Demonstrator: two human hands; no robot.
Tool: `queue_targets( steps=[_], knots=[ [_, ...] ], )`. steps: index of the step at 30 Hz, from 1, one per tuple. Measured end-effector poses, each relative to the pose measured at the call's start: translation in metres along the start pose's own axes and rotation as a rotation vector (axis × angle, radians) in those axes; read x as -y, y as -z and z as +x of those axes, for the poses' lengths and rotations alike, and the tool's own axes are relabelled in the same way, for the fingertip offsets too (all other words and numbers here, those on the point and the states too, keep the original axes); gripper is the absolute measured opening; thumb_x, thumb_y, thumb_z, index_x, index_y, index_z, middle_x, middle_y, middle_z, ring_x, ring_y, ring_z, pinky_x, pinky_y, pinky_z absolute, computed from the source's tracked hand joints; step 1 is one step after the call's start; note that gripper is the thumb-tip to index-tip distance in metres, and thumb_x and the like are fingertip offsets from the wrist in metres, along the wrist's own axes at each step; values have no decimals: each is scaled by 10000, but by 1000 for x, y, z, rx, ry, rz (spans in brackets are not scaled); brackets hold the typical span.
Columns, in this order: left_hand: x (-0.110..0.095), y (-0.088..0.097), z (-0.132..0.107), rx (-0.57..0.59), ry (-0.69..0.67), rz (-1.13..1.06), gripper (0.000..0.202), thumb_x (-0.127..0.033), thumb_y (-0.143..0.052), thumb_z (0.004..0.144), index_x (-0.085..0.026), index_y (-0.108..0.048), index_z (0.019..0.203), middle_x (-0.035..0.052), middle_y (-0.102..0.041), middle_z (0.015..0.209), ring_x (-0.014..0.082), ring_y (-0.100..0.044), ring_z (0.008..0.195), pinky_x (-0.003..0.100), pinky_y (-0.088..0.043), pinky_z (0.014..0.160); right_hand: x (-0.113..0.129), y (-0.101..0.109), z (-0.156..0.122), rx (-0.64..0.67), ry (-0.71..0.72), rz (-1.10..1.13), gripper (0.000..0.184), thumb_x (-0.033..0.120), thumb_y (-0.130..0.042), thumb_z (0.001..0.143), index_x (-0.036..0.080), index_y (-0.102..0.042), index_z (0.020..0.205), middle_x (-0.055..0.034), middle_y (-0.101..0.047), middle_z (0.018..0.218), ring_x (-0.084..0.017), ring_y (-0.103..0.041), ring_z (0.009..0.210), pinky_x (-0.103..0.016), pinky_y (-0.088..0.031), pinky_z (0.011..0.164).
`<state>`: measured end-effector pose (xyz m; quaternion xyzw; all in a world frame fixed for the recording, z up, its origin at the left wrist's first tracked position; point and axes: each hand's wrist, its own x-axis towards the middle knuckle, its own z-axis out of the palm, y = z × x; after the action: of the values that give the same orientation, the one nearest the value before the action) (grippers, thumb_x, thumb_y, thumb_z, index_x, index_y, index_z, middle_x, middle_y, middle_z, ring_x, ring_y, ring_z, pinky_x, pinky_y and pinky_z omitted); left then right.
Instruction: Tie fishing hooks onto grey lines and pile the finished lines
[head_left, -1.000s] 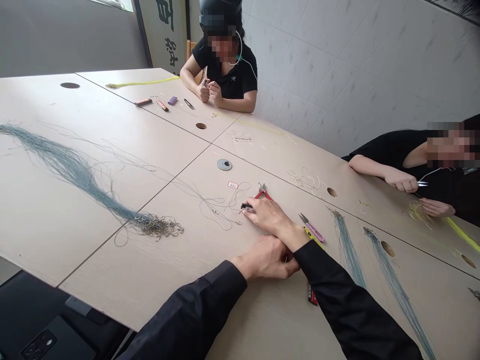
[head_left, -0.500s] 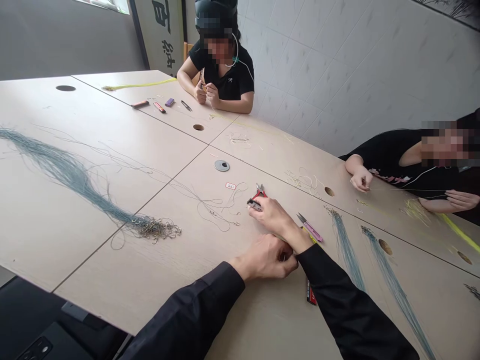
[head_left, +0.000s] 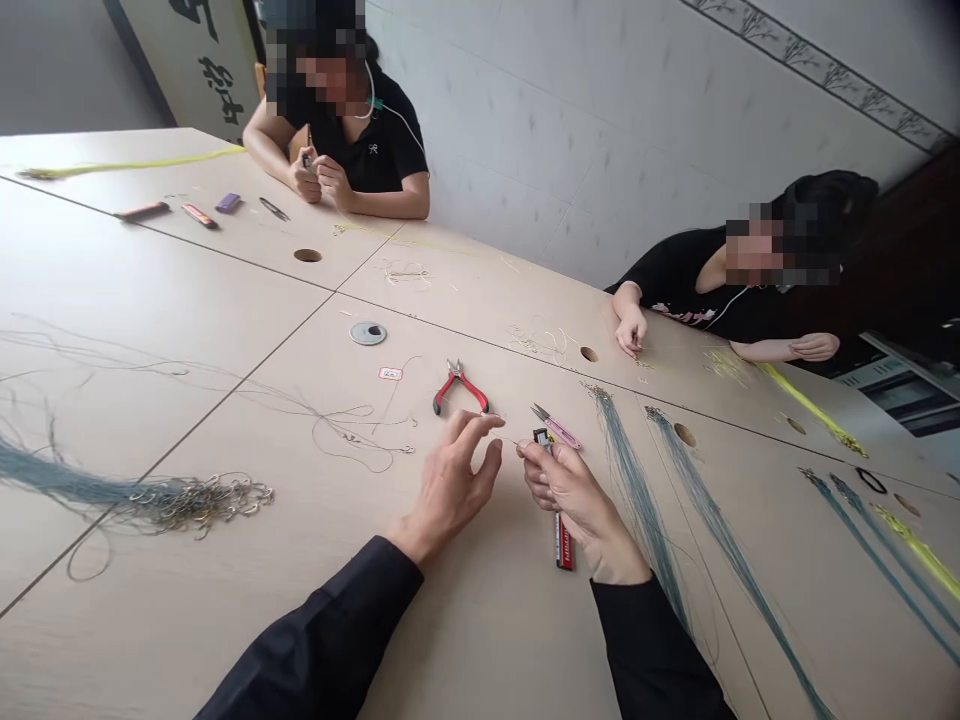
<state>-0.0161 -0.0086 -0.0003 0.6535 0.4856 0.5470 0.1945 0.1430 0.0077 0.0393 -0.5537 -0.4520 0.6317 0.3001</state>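
My left hand (head_left: 454,482) is raised just over the table, thumb and forefinger closing on a thin line (head_left: 511,440) that runs across to my right hand. My right hand (head_left: 576,495) is closed round a small black tool (head_left: 541,437) held at its fingertips. The two hands are a few centimetres apart. Red-handled pliers (head_left: 459,388) lie on the table just beyond my left hand. Pink snips (head_left: 558,429) lie beyond my right hand. A red lighter (head_left: 563,543) lies partly under my right hand.
A heap of hooks (head_left: 202,495) on blue-grey lines lies at the left, loose line (head_left: 352,440) curling toward the centre. Blue-grey bundles (head_left: 637,470) stretch along the right. A grey disc (head_left: 367,333) and a label (head_left: 390,374) lie ahead. Two people in black work across the table (head_left: 480,620).
My right hand drew back from the pliers toward me with the black tool. My left hand left my right wrist and moved up beside it. The view swung right.
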Motion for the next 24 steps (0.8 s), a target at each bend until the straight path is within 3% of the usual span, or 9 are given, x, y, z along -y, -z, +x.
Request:
queue_targets(
  steps=[3,9,15,24],
  knots=[
    [2,-2,-1,104,-83,-10,200,-188,-528,958,-236,-605,1137,49,-607,1036,164,-598,949,282,-478,822,-7,4,-5,-9,1,66,415,528,-669,813,214,-403,766,110,-234,579,-39,-127,454,-170,-96,397],
    [3,-5,1,178,-113,-15,72,-196,-564,953,-204,-636,957,30,-615,914,145,-587,854,270,-466,771,-14,5,-7,10,0,122,410,557,-661,806,200,-462,771,114,-226,561,-39,-130,450,-168,-100,395],
    [1,-5,4,202,-26,-64,91,-203,-558,937,-188,-609,863,10,-595,846,121,-538,761,253,-447,723,-21,5,-7,39,62,155,415,582,-652,822,180,-551,845,103,-253,578,-45,-163,462,-171,-133,404],
    [2,-3,7,219,173,-159,182,-300,-566,939,-178,-607,811,-3,-574,781,120,-475,701,255,-396,663,-26,-1,-4,-82,284,52,371,528,-648,858,202,-614,1032,67,-336,636,-75,-253,505,-205,-217,437]
  ],
)
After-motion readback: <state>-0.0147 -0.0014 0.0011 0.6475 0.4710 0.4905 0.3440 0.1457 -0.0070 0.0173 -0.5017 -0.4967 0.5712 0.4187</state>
